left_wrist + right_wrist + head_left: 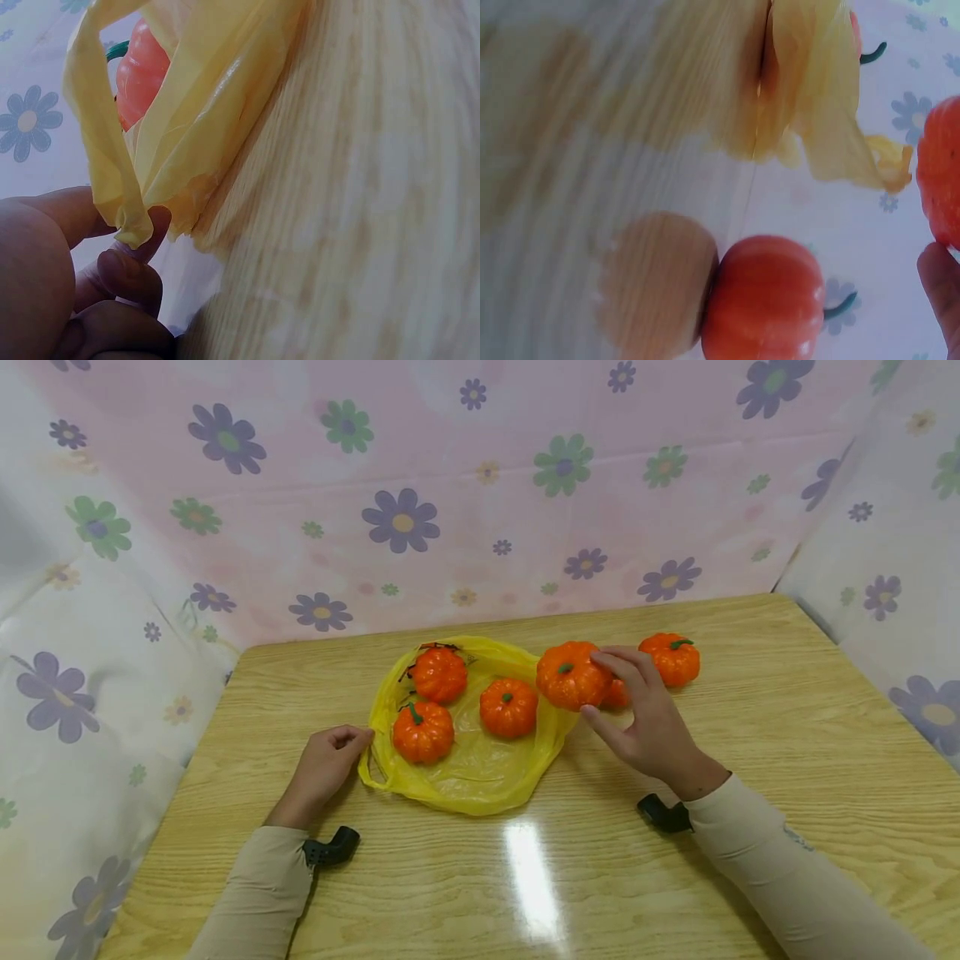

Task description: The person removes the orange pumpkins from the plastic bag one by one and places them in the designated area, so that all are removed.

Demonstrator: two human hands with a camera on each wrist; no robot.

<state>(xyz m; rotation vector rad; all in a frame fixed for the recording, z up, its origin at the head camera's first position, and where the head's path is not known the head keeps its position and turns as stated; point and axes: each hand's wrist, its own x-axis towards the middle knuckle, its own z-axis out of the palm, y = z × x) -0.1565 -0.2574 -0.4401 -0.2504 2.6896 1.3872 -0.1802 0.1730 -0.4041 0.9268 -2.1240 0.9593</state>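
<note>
A yellow plastic bag (472, 785) lies spread on the table, its mouth facing up. Inside it sit three small orange toy pumpkins: one at the back left (440, 675), one at the front left (423, 735) and one towards the right (508, 710). My left hand (322, 768) pinches the bag's left edge by a handle strip, which shows between the fingers in the left wrist view. With my right hand (648, 727) I hold another pumpkin (567, 681) by its right side, raised off the table at the bag's right rim. Its stem faces up.
Right of the bag, on the table (787, 718), stands a pumpkin with a green stem (670, 662). Beside it another pumpkin (617, 696) is partly hidden behind the right hand and the held one. Flowered cloth (487, 510) hangs behind the table and at both sides.
</note>
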